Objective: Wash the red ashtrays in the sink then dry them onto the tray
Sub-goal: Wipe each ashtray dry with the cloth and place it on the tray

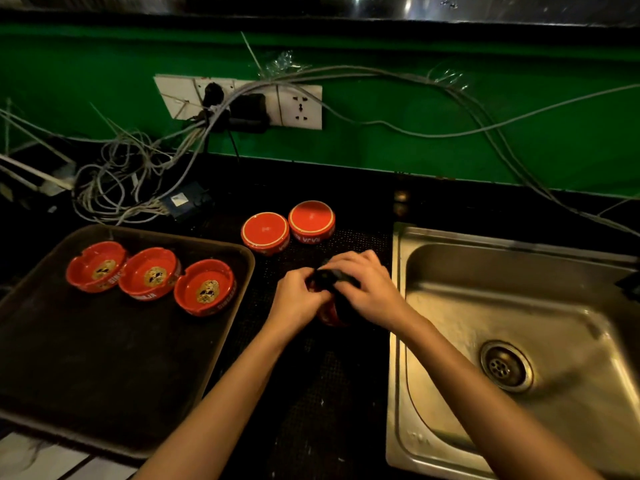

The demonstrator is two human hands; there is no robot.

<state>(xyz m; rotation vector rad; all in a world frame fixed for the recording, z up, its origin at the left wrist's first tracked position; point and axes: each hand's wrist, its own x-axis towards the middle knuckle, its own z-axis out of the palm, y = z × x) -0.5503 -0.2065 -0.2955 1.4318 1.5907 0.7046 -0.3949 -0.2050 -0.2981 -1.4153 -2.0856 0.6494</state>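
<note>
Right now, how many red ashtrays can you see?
6. Three ashtrays sit upright on the tray, two lie upside down on the counter beside it, and one, mostly hidden, is gripped by the left hand while the right hand holds a dark cloth on it.

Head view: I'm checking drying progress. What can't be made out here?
Head view only:
- Round red ashtray being held: mostly hidden by the left hand, right hand and dark cloth.
- Two upside-down red ashtrays: insides face down.
- Steel sink: cut off by right and bottom edges.
</note>
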